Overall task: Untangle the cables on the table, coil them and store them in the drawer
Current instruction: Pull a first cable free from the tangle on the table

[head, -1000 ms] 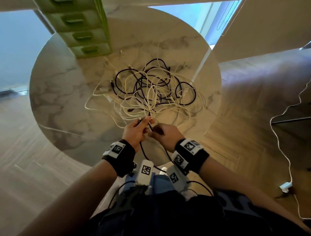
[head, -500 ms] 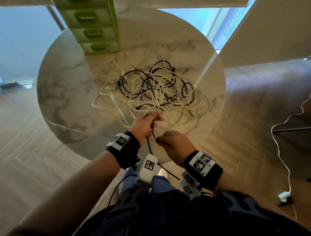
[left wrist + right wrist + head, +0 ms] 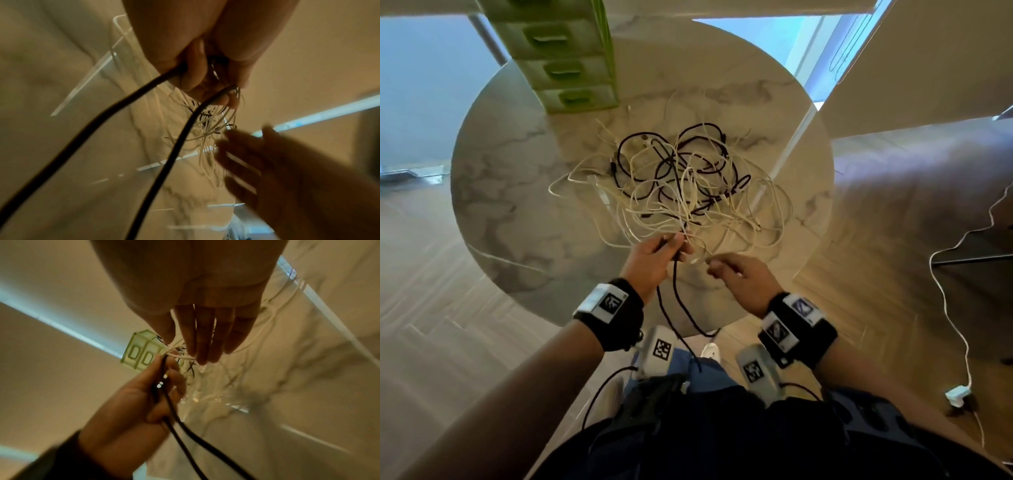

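Observation:
A tangle of black and white cables [image 3: 681, 181] lies in the middle of the round marble table [image 3: 517, 205]. My left hand [image 3: 674, 245] grips a black cable [image 3: 674, 301] at the tangle's near edge. Two strands of it hang in a loop below the table edge. The left wrist view shows the left hand's fingers [image 3: 195, 69] curled round the black cable [image 3: 164, 162]. My right hand [image 3: 717, 269] is just to the right, fingers straight [image 3: 205, 337], its tips by a white strand. The green drawer unit [image 3: 571, 68] stands at the table's far left, drawers closed.
A white charger lead [image 3: 955, 308] snakes over the wooden floor at the right and ends in a plug [image 3: 957, 394]. The table's near edge [image 3: 619, 318] lies just under my wrists. A pale wall panel [image 3: 928, 68] rises beyond the table at the right.
My right hand has let go of the black cable and moved up toward the tangle with straight fingers. The left hand has kept its grip and shifted slightly forward.

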Demonstrator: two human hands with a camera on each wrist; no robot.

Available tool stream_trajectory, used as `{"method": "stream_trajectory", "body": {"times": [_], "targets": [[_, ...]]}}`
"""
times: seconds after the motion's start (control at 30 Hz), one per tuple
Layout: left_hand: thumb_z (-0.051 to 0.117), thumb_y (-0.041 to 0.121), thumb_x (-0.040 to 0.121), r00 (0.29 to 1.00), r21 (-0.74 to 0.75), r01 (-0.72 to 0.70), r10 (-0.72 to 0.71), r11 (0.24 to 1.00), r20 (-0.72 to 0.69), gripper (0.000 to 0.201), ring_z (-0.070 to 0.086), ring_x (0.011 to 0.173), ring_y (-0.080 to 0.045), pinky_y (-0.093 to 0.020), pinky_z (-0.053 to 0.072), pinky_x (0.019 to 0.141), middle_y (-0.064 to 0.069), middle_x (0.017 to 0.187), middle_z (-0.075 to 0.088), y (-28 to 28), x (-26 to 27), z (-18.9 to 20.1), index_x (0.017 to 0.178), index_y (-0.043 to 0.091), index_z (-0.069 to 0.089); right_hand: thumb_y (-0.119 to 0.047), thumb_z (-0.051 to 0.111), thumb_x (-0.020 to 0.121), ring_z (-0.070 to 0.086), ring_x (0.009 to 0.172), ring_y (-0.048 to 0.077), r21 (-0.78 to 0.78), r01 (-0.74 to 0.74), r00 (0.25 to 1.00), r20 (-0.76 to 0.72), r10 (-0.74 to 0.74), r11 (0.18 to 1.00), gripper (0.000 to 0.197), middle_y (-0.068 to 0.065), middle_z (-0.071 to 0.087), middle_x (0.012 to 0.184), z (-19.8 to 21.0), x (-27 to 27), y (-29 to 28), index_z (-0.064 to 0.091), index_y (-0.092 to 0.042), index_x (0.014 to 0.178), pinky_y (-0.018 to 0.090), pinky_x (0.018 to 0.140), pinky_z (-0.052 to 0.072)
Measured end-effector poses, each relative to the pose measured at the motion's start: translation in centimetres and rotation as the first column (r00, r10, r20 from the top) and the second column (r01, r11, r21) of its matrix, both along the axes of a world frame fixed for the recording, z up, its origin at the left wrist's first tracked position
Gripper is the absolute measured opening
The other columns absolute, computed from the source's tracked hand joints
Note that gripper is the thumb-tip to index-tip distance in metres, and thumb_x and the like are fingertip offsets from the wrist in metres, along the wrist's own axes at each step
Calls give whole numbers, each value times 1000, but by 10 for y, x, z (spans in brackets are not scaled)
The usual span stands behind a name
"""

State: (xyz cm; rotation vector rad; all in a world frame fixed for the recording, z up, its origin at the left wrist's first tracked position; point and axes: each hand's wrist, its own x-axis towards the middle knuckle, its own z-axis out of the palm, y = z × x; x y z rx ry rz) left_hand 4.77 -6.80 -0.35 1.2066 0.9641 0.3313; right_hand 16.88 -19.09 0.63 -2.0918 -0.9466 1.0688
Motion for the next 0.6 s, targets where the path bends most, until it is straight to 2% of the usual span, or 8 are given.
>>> {"method": "stream_trajectory", "body": {"times": [0.1,0.2,0.27,0.4,0.43,0.5,0.53,0.6], "targets": [[56,15,94,999,167,11,-6,986,-33,18,55,55,9,-6,42,57,14,64,64,-15,-2,-1,79,19,66,-40,43,95,65,88,19,-20,61,991,-121,-63,998,39,5,71,91,2,-6,34,69,-10,97,33,80,49],[60,16,91,999,242,37,-29,970,-35,11,61,68,7,-8,46,69,4,79,70,-11,-7,-3,87,16,70,-38,46,94,61,79,17,-2,140,969,-208,-137,990,41,7,67,83,1,-10,46,70,-4,92,27,71,46],[64,15,88,996,311,89,-74,946,-58,9,60,65,1,-12,46,66,3,74,69,-7,-11,-5,83,18,72,-35,53,91,60,78,15,-5,215,920,-335,-204,977,33,6,66,81,0,-13,47,70,-8,88,25,70,45],[73,16,80,984,463,165,-111,871,-140,24,48,55,-9,-29,42,58,6,56,55,-10,-16,-17,60,25,64,-23,61,88,60,75,8,-21,252,820,-527,-225,967,7,-3,64,78,-2,-16,36,65,-23,82,22,71,45],[73,16,80,982,484,174,-118,857,-146,22,48,56,-11,-32,43,59,3,58,55,-13,-15,-20,61,22,64,-20,61,88,60,76,8,-21,266,817,-525,-237,964,8,-4,65,78,-4,-15,33,65,-25,84,23,71,44],[69,17,84,982,492,187,-143,850,-127,7,56,66,-12,-33,47,67,-2,73,65,-21,-16,-17,79,14,72,-16,58,89,57,78,14,-12,304,833,-481,-272,953,11,-1,64,79,-4,-13,34,66,-23,86,27,70,45],[65,19,88,980,488,196,-150,851,-132,10,59,72,-7,-27,48,71,0,81,68,-25,-17,-16,89,14,73,-13,56,91,55,77,17,-7,337,838,-455,-303,941,13,2,63,81,-5,-11,35,67,-20,89,30,70,48],[54,24,94,975,446,194,-123,874,-183,18,52,63,3,-18,41,63,10,73,63,-34,-19,-14,85,21,69,-7,50,93,54,69,16,11,367,862,-378,-336,930,18,8,61,85,-4,-6,35,67,-12,98,34,71,53]]}}
